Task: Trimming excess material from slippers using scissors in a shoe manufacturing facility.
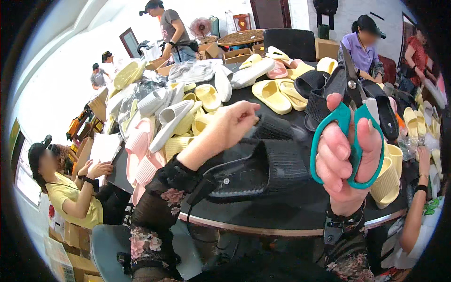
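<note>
Your right hand (336, 162) grips teal scissors (344, 116), blades up; your left hand (225, 129) curls above the front black slipper (286, 164) on the table (263, 214) (pinching anything? can't tell). Probably trimming; next calls for steadying it, lowering blades.

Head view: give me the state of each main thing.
Scissors, held up, blades pointing away; how far open, unclear.
Right hand, closed around the scissors' handles.
Left hand, fingers curled; whether gripping anything, unclear.
Nearest black slipper, insole and ribbed strap showing.
Pink slippers at left, overlapping.
Fan, upright; running or not, unclear.
</note>
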`<state>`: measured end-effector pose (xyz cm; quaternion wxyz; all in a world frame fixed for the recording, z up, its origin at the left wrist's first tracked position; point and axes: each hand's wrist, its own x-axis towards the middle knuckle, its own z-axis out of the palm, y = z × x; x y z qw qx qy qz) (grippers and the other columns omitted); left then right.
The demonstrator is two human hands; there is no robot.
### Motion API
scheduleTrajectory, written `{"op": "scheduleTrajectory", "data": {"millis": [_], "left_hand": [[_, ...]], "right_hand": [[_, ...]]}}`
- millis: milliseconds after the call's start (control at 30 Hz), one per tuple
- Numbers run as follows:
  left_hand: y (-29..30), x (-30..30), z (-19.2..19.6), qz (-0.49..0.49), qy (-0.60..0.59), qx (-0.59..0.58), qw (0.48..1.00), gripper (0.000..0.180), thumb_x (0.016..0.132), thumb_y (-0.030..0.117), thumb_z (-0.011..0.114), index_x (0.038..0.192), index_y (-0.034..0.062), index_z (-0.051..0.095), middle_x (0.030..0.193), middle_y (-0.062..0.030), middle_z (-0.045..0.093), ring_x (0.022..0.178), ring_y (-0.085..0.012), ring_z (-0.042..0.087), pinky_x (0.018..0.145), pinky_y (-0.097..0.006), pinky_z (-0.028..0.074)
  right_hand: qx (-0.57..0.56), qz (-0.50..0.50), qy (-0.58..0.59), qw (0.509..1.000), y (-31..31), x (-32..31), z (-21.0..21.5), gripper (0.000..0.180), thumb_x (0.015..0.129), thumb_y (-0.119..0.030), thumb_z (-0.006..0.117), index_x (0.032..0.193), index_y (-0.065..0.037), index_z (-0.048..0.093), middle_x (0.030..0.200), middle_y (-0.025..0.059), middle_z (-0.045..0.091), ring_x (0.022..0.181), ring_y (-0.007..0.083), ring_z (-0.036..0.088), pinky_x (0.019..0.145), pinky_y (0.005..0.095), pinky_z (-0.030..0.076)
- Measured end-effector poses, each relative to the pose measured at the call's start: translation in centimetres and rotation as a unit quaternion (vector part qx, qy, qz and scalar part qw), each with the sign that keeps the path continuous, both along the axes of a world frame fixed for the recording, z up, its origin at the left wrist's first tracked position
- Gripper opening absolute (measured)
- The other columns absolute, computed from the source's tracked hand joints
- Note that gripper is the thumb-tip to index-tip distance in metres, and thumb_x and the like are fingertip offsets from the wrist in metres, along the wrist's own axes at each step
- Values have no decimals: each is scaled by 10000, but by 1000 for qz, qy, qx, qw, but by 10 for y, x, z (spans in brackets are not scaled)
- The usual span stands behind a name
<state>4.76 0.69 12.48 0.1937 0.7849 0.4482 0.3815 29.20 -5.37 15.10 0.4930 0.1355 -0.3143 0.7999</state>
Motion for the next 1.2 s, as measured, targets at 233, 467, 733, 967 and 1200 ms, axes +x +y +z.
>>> {"op": "scheduleTrajectory", "data": {"millis": [233,467,733,967,1200], "left_hand": [[-25,17,-12,-13,143,-55,988,156,845,142,616,889,-8,614,779,-124,663,680,-169,622,638,-278,485],[-62,13,-39,20,57,-134,989,129,829,122,643,839,-3,616,688,-29,598,633,-75,529,586,-243,440],[-87,8,-73,100,-82,-159,979,79,874,35,572,898,-24,617,811,-35,636,744,-77,568,688,-207,460],[-92,24,-83,98,-206,-147,962,83,899,38,559,898,-31,604,826,-29,631,738,-55,547,669,-187,441],[-91,21,-91,129,-228,-100,960,78,902,10,549,935,-26,609,825,-16,618,726,-37,528,659,-170,424]], "right_hand": [[-34,-133,-191,972,-1,11,-18,449,937,-331,515,1237,-7,431,683,32,475,443,78,432,329,221,381],[-70,-111,-304,944,15,19,-61,392,886,-277,563,1150,-5,463,687,35,481,497,74,423,386,221,353],[-123,-66,-351,926,33,23,-98,292,875,-222,587,1078,-25,514,693,21,528,486,64,473,372,203,392],[-74,-70,-375,921,32,31,-103,306,871,-240,591,1085,-33,520,738,36,561,513,71,507,398,204,413],[-55,5,-369,928,30,19,-111,344,874,-228,583,1120,-5,492,725,51,562,532,91,520,392,231,430]]}}
